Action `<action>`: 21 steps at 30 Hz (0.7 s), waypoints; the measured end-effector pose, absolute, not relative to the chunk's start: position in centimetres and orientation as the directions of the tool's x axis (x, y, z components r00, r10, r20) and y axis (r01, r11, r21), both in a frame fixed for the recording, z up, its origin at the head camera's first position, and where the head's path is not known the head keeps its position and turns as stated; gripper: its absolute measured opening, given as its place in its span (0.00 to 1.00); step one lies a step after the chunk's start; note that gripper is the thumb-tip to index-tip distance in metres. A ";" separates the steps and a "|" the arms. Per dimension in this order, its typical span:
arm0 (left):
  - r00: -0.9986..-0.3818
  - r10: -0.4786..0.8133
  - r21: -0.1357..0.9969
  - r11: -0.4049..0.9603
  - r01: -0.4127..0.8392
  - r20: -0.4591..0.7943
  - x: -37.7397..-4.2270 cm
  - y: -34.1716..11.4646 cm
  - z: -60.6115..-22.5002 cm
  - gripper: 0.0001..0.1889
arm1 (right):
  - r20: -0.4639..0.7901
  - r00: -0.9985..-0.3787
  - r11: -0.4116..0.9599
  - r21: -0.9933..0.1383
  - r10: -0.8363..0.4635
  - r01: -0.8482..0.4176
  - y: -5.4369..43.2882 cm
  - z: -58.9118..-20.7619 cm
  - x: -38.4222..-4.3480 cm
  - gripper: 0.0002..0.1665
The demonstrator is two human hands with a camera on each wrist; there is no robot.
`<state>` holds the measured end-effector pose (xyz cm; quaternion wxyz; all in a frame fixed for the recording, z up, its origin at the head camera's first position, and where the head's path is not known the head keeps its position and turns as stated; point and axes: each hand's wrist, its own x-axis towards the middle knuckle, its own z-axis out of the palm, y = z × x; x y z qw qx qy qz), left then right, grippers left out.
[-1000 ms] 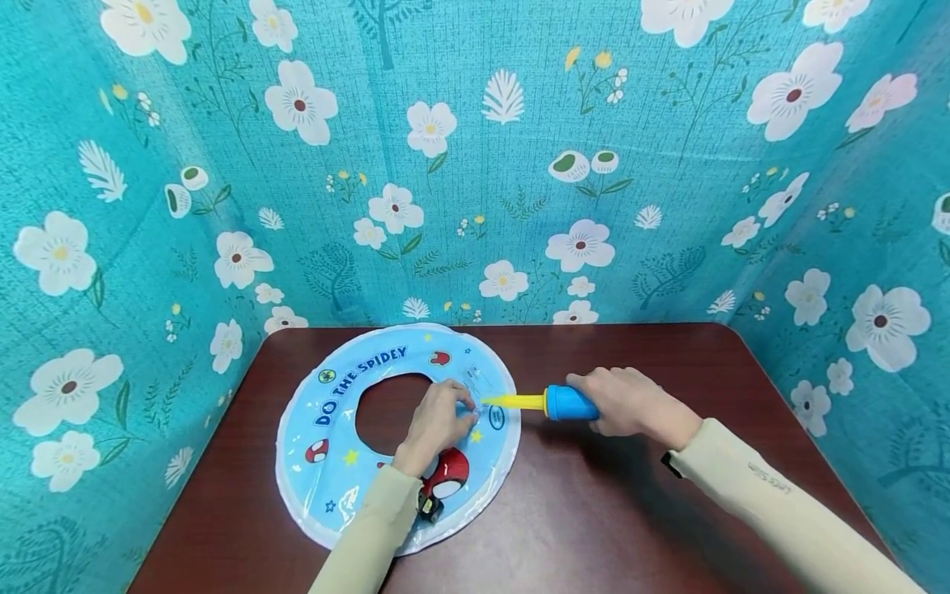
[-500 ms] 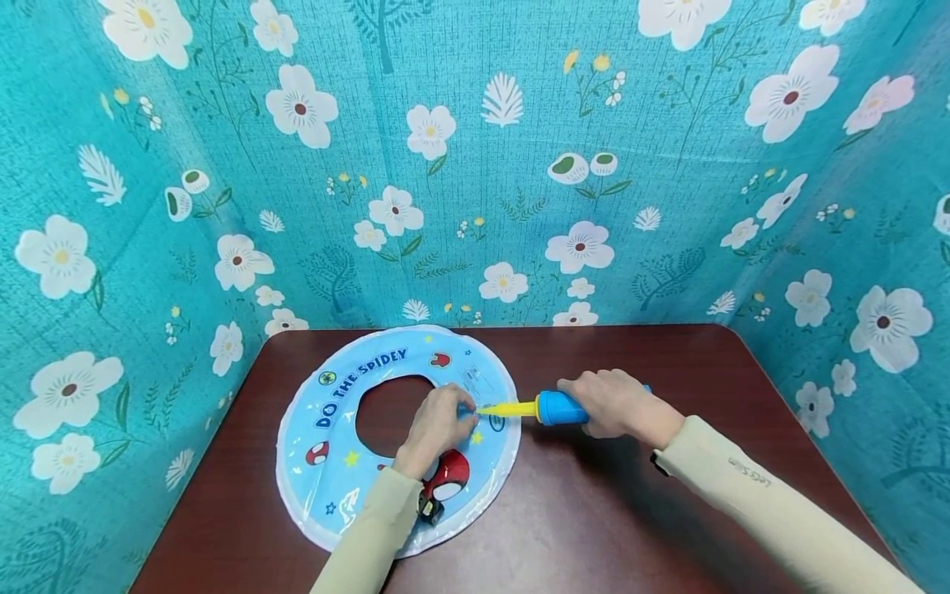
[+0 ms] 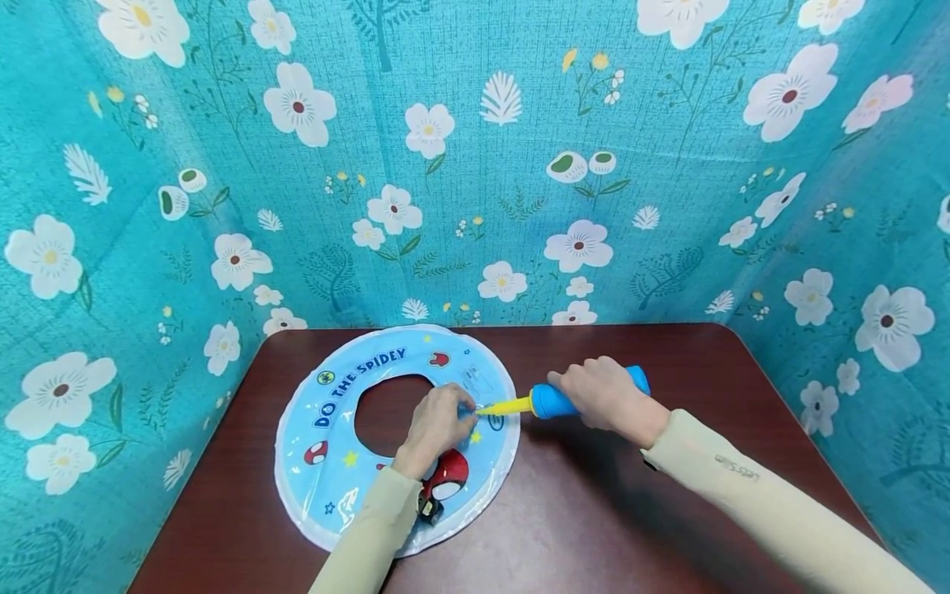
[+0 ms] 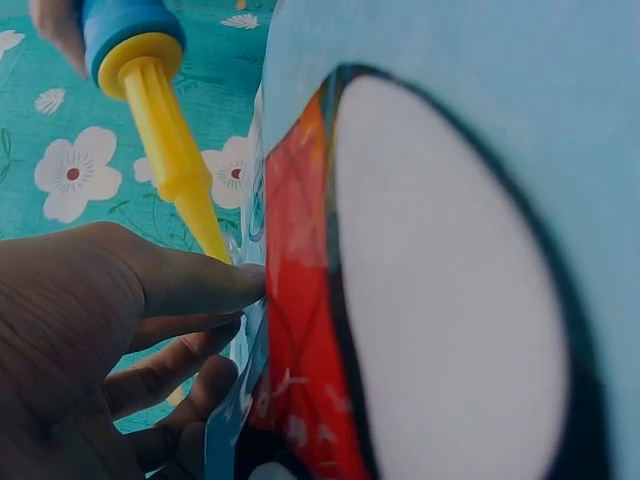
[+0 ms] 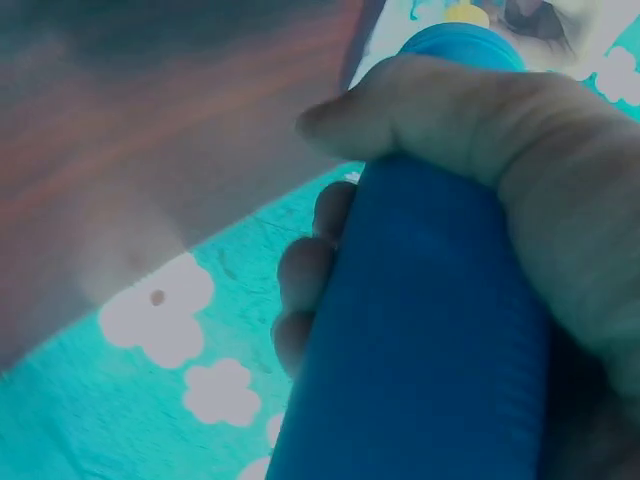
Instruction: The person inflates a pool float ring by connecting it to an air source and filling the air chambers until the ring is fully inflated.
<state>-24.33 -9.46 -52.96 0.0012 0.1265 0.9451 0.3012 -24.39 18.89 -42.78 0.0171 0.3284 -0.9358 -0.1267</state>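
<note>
A light blue swim ring (image 3: 300, 470) with "DO THE SPIDEY" lettering and a red-and-white cartoon figure lies rather flat on the table. On its right side, my left hand (image 3: 434, 425) pinches the clear valve (image 4: 234, 246), which its fingers mostly hide. A blue hand pump (image 3: 552, 402) is gripped in my right hand (image 3: 604, 396), fingers and thumb wrapped round the barrel (image 5: 410, 330). The pump's yellow nozzle (image 3: 508, 407) points left, its tip right at the valve and my left fingertips. The pump slants, its back end higher.
The dark red-brown table (image 3: 579, 511) extends in front of and right of the ring. Teal floral curtains (image 3: 460, 206) stand close behind the table and along both sides. A small black wrist device (image 3: 429, 506) overlaps the ring below my left hand.
My right hand has moved the pump left, bringing the nozzle tip to the valve, and the pump's back end has tilted up. My left hand has barely moved.
</note>
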 end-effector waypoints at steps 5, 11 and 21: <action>-0.967 0.241 0.570 0.785 0.242 0.079 -24.3 -9.3 -52.9 0.08 | 0.097 -0.739 0.718 0.350 -0.667 -0.602 17.9 -41.9 -23.8 0.31; -0.970 0.235 0.576 0.786 0.227 0.061 -24.3 -9.2 -52.9 0.08 | 0.143 -0.744 0.715 0.443 -0.652 -0.541 16.2 -41.4 -23.1 0.30; -0.974 0.223 0.592 0.779 0.208 0.050 -24.3 -9.4 -53.0 0.09 | 0.117 -0.748 0.617 0.654 -0.654 -0.438 13.4 -40.8 -22.5 0.32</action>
